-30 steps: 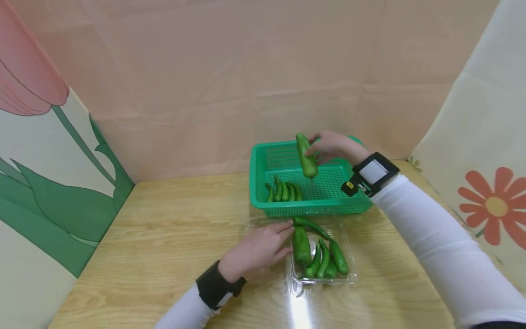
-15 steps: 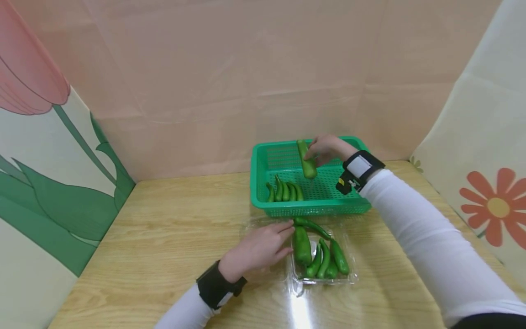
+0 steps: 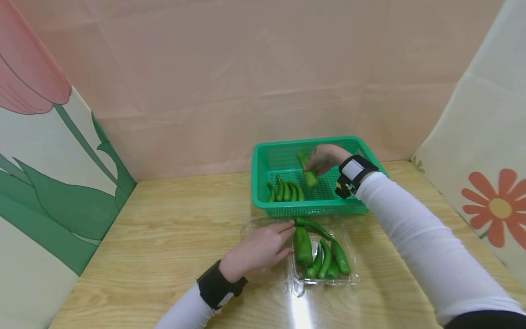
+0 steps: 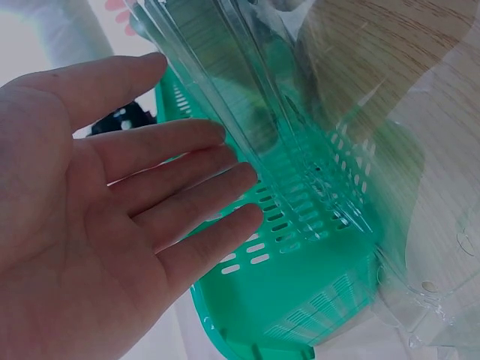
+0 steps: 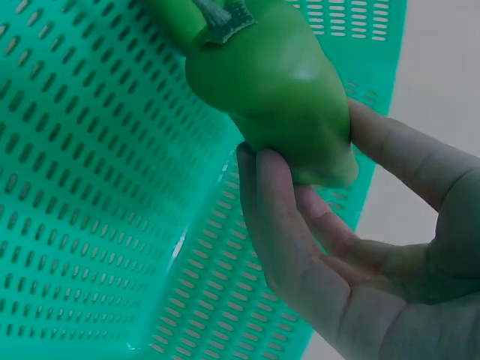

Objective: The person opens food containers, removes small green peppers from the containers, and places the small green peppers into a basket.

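My right hand [image 3: 326,158] grips a large green pepper [image 3: 308,171] inside the green plastic basket [image 3: 263,204]. In the right wrist view the pepper [image 5: 277,90] sits between thumb and fingers, its stem end turned away from the palm. Several slim green chili peppers [image 3: 286,189] lie side by side in the basket's left part. My left hand [image 3: 260,246] rests at the left side of a clear plastic box [image 3: 324,282], fingers straight, as the left wrist view of the hand [image 4: 142,195] also shows. Inside the box lie a large green pepper [image 3: 303,246] and several smaller ones [image 3: 325,259].
The box's clear lid [image 3: 263,224] spreads to the left, partly under my left hand. A wooden table [image 3: 172,228] carries everything. A pink sheet [image 3: 205,91] stands behind the basket, with flower-printed panels [image 3: 499,208] at the sides.
My right hand has lowered the large green pepper farther down into the basket. The left hand has stayed in place by the clear box.
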